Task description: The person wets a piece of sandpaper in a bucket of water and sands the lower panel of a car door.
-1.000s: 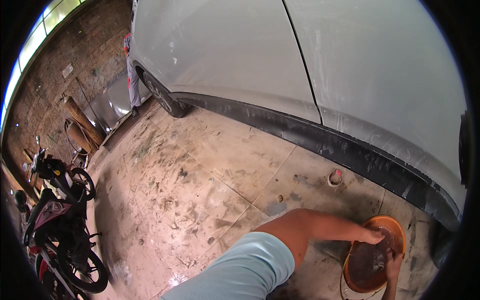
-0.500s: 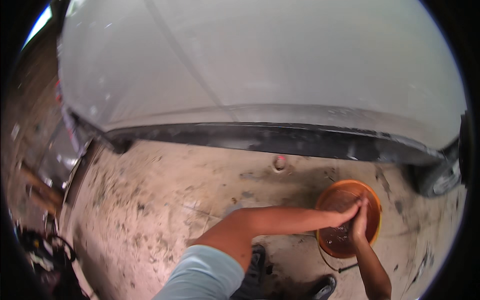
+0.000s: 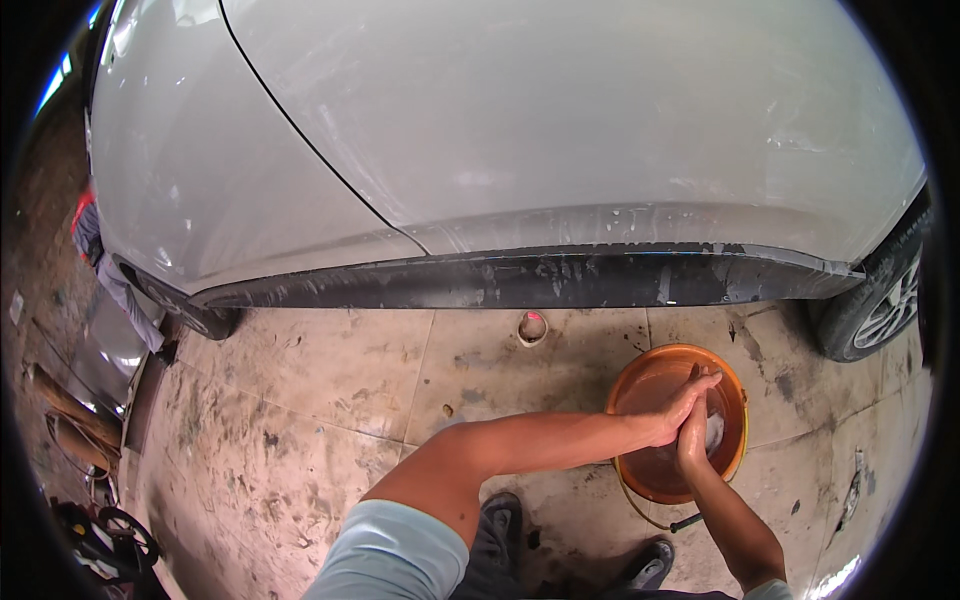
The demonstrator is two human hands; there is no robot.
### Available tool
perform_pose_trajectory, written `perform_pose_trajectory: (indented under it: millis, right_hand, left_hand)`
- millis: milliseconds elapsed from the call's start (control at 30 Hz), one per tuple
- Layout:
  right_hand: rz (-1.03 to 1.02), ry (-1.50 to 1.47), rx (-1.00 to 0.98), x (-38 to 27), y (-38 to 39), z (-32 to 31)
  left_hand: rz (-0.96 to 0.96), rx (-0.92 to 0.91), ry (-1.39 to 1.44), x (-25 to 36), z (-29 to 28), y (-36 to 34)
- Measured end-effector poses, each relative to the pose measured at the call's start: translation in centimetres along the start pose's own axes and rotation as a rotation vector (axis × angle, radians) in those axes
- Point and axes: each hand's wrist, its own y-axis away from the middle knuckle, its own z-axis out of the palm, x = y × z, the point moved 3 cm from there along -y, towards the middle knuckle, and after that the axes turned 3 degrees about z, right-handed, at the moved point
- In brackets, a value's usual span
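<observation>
My left hand (image 3: 684,412) and my right hand (image 3: 692,440) are pressed palm against palm over an orange bucket (image 3: 612,394). Their fingers are stretched out, wet and shiny, and I see nothing held between them, though the palms hide each other. Murky brownish water (image 3: 650,462) fills part of the bucket. Just right of my right hand, a pale whitish patch (image 3: 715,432) shows in the water; whether it is foam or a cloth I cannot make out. The bucket's wire handle (image 3: 632,503), with its dark grip, hangs down on the near side.
A silver-grey car (image 3: 560,120) with a dark sill (image 3: 520,282) spans the far side, its wheel (image 3: 885,310) at right. A small round cup-like thing (image 3: 532,328) stands by the sill. My shoes (image 3: 650,565) are near the bucket. Another person's leg (image 3: 130,300) shows at far left.
My view has shifted and sharpened. Both hands remain together over the bucket, with their fingertips now crossing more. The pale patch beside my right hand has become visible.
</observation>
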Motion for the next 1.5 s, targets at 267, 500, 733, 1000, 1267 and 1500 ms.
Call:
perform_pose_trajectory:
  millis: [267, 500, 733, 1000, 1267, 1500]
  right_hand:
    - [0.028, -0.017, 0.010, 2.6, -2.7, -0.1]
    - [0.048, 0.044, 0.133, 2.7, -6.1, -10.7]
    - [0.158, 0.291, -0.066, 4.7, -7.1, -8.5]
    - [0.112, 0.738, -0.356, 4.0, -7.5, -9.4]
    - [-0.145, 1.569, -1.018, 3.9, -7.8, -10.6]
    - [0.119, 1.863, -1.024, 2.7, 0.2, -6.6]
  left_hand:
    - [0.345, -0.084, -0.707, -5.0, -8.6, -6.6]
    - [0.539, -0.045, -1.295, -7.3, -1.2, -8.4]
    - [0.331, 0.125, -1.619, -12.2, -3.4, -12.4]
    - [0.257, -0.114, -1.535, -8.7, -2.6, -9.4]
    - [-0.051, -0.367, -1.662, -7.2, -4.5, -4.6]
    - [-0.095, -0.666, -2.114, -7.7, -6.4, -3.0]
